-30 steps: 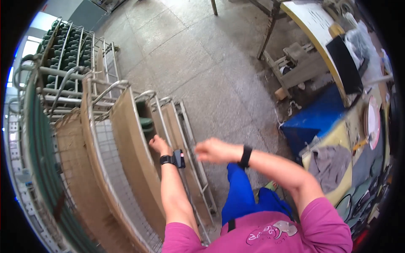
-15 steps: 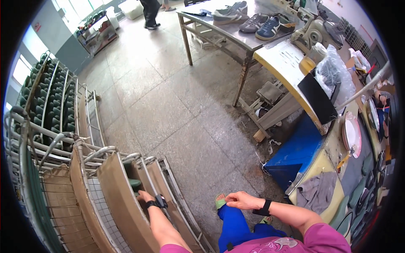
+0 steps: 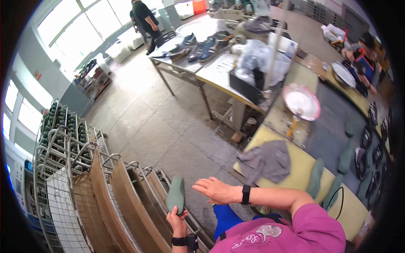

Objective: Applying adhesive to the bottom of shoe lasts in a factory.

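A green shoe last (image 3: 176, 195) stands upright, toe up, in my left hand (image 3: 177, 220), whose fingers close round its lower end. It is held just right of the rack's tilted brown shelves (image 3: 134, 198). My right hand (image 3: 216, 189) hovers in front of my body, a short way right of the last, with its fingers stretched out and nothing in it. The last and this hand do not touch. A black band sits on each wrist.
Beyond the metal rack, more green lasts (image 3: 52, 122) fill its far shelves. To my right, a bench carries a grey cloth (image 3: 270, 162), a pink-rimmed dish (image 3: 300, 103) and several green lasts (image 3: 315, 178). Shoes (image 3: 207, 49) stand on the far table. A person (image 3: 366, 63) sits right; another (image 3: 145, 21) stands far off.
My left hand has come up out of the rack with the shoe last. My right hand has risen and its fingers have straightened. The view has swung toward the right-hand bench.
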The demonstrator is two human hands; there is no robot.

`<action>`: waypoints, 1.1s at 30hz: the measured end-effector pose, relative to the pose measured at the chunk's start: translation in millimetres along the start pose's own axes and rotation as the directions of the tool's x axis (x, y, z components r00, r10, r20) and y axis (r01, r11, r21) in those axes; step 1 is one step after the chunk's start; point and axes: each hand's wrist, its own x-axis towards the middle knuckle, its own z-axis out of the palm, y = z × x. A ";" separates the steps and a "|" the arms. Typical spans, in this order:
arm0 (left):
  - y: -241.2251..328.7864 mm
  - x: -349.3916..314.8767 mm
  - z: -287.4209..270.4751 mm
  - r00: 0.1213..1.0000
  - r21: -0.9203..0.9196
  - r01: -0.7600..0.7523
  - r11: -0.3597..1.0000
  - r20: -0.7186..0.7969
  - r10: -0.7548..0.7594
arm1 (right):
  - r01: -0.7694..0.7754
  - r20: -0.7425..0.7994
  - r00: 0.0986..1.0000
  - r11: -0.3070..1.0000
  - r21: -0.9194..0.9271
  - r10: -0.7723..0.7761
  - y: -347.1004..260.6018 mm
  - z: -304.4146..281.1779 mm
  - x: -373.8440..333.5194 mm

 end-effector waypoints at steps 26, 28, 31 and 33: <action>-186.5 -332.1 265.0 0.075 0.578 -0.230 0.783 0.812 -0.578 | 0.064 -0.471 0.332 0.478 0.876 0.818 -59.6 -81.4 -461.5; -195.5 -341.1 276.1 0.071 0.617 -0.188 0.764 0.785 -0.616 | -0.743 -0.703 0.361 0.644 0.180 0.613 -46.0 -62.0 -503.5; -217.7 -337.9 291.4 0.119 0.747 -0.133 0.651 0.664 -0.738 | -0.888 -0.585 0.390 0.459 -0.034 0.711 -34.8 -39.2 -534.2; -238.6 -330.7 297.1 0.127 0.724 -0.190 0.663 0.688 -0.715 | -0.899 -0.649 0.373 0.432 -0.076 0.663 -30.8 -32.2 -534.5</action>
